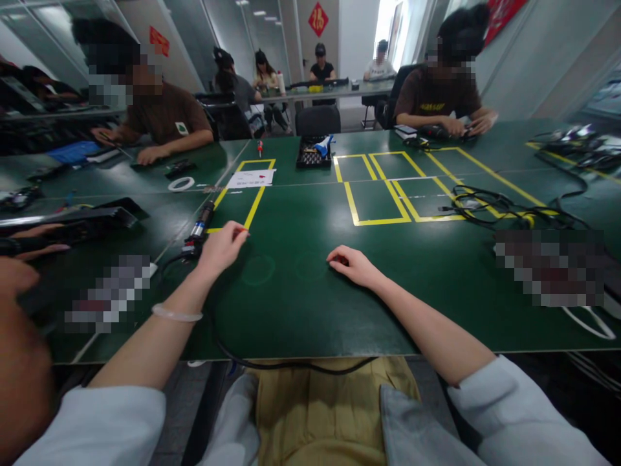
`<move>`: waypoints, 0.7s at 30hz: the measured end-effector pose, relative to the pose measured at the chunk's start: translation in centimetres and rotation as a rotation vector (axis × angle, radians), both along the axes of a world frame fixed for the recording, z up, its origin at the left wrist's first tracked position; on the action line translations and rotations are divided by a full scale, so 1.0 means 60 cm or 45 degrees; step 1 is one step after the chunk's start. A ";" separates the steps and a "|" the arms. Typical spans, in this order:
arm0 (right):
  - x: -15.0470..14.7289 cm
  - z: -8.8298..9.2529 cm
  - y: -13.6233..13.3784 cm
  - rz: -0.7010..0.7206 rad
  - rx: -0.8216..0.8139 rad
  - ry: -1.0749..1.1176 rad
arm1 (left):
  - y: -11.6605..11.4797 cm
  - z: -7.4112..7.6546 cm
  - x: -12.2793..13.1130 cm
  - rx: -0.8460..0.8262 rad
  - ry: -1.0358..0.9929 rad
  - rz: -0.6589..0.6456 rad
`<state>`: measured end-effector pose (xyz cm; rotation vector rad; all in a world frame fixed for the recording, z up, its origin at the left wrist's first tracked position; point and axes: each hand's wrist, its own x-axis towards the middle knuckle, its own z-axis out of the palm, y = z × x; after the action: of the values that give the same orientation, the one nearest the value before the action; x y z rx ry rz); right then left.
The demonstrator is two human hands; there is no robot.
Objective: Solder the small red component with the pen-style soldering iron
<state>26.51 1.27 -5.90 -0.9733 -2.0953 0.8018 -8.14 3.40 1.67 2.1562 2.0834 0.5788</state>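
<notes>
My left hand (219,249) rests on the green table (301,304) with its fingers curled, pinching a small red thing (241,231) at the fingertips. Just left of it lies a black electric screwdriver (198,230) with a blue and silver barrel, its cable (272,364) trailing off the near edge. My right hand (353,265) lies on the table about a hand's width to the right. Its fingers are curled under, and something small and dark shows beneath them that I cannot name. A pale bangle (176,315) is on my left wrist.
Yellow tape rectangles (378,194) mark the table's middle. Farther back are a white paper (251,178), a black parts tray (313,155), a red screwdriver (260,148) and a white tape ring (181,184). Black cables (485,207) coil at right. Other people sit around the table.
</notes>
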 end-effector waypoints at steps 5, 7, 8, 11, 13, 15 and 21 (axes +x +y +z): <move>-0.004 0.002 -0.001 0.053 -0.159 0.150 | -0.034 -0.028 0.171 -0.392 -0.800 -0.544; -0.006 0.001 -0.001 0.130 -0.264 0.267 | -0.043 -0.045 0.212 -0.583 -1.013 -0.637; -0.006 0.001 0.000 0.169 -0.307 0.314 | -0.046 -0.053 0.225 -0.653 -1.084 -0.671; -0.007 0.001 -0.001 0.274 -0.370 0.365 | -0.051 -0.074 0.237 -0.735 -1.179 -0.733; -0.008 0.001 -0.002 0.320 -0.377 0.351 | -0.055 -0.081 0.235 -0.735 -1.197 -0.744; -0.010 0.001 -0.004 0.331 -0.381 0.336 | -0.058 -0.084 0.232 -0.731 -1.210 -0.749; -0.015 -0.001 -0.006 0.265 -0.355 0.349 | -0.061 -0.093 0.230 -0.723 -1.344 -0.661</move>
<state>25.63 0.92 -5.96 -0.7404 -1.8968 1.2852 5.65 -0.24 -3.93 1.4368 0.9254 0.7092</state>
